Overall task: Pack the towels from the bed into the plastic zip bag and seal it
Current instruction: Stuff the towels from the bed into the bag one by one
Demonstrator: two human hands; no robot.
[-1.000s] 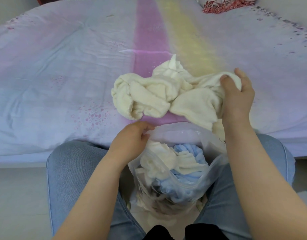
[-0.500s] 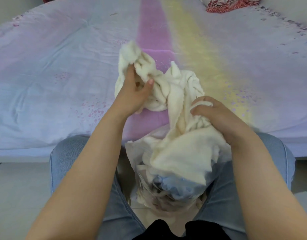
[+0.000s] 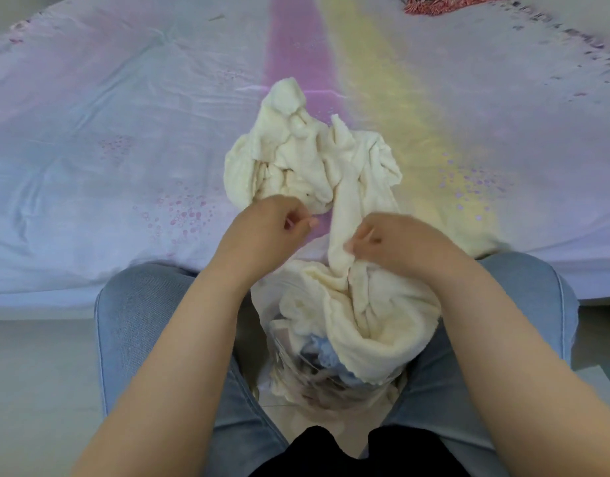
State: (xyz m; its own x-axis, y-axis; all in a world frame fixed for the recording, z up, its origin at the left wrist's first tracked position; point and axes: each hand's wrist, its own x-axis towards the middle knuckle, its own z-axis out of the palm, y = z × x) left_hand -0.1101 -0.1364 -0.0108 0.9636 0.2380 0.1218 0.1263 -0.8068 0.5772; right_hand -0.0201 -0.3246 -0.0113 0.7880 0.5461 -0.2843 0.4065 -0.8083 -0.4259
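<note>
Hands: right [image 3: 396, 242] grips cream towel [image 3: 317, 160] | left [image 3: 272, 225] curled, empty (over bag rim [image 3: 262, 304]) | bed [image 3: 124, 132]

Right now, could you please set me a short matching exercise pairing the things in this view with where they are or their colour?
Things:
1. cream towel
2. blue towel
3. plastic zip bag
4. red fringed cloth

Descriptions:
A. far right corner of the bed
B. between the person's knees
C. inside the bag, under the cream fabric
D. trailing from the bed into the bag

Pairs: 1-D, 2-C, 3-B, 4-A
</note>
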